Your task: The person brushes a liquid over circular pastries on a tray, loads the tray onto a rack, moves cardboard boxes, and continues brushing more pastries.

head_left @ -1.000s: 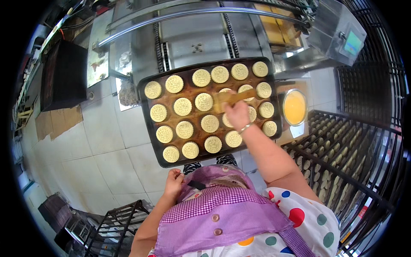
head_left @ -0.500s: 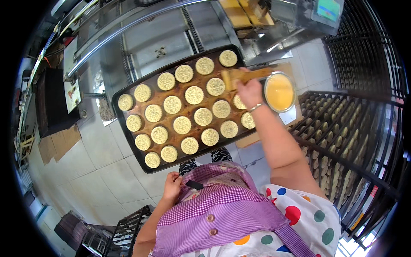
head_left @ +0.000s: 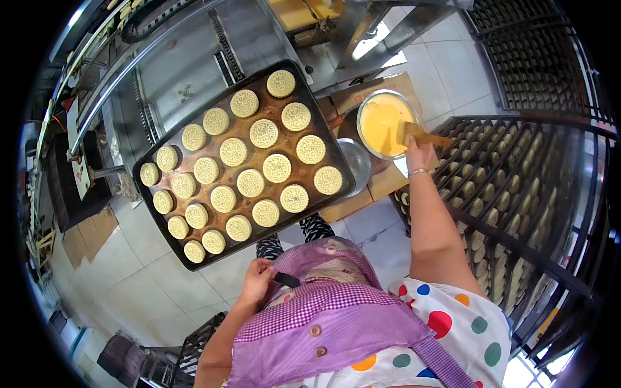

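Note:
My right hand (head_left: 420, 156) grips a wide, flat pastry brush (head_left: 429, 137). Its bristle end is over the right side of a round bowl (head_left: 360, 129) of yellow liquid (head_left: 379, 121), and whether it touches the liquid is hard to tell. Left of the bowl, a dark baking tray (head_left: 262, 107) carries rows of pale round pastries (head_left: 250, 183) with stamped patterns and scalloped edges. Down by my purple apron (head_left: 323, 291), my left hand (head_left: 259, 277) is closed with its fingers curled. A black strip (head_left: 286, 280) lies beside it, and I cannot see what those fingers hold.
The tray rests partly over a metal machine (head_left: 184, 55) with chains and a rail. A second metal bowl (head_left: 352, 168) sits partly under the tray's right edge, near cardboard (head_left: 388, 178). Dark racks (head_left: 511, 123) full of pastries stand at the right. Pale floor tiles (head_left: 142, 242) lie at the lower left.
My right hand has moved the brush from above the tray's right side to the bowl. The view has shifted, so tray and bowl appear further left. My left hand stays by the apron.

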`<action>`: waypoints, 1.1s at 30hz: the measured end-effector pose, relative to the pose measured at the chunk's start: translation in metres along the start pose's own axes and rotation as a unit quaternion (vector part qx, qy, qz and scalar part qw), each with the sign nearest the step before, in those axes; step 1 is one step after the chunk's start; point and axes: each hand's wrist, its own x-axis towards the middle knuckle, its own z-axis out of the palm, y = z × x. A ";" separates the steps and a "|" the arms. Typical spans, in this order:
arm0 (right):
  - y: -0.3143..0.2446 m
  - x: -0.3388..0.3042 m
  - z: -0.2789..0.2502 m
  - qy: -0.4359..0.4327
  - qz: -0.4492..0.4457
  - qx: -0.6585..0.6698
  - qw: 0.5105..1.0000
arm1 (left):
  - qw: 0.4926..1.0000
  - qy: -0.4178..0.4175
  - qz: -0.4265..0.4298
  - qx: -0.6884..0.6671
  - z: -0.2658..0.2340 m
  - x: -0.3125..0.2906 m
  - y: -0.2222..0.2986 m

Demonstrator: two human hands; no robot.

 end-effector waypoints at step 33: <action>-0.101 -0.150 0.025 -0.148 0.097 0.121 0.977 | 0.997 0.054 0.046 -0.014 -0.077 -0.044 -0.025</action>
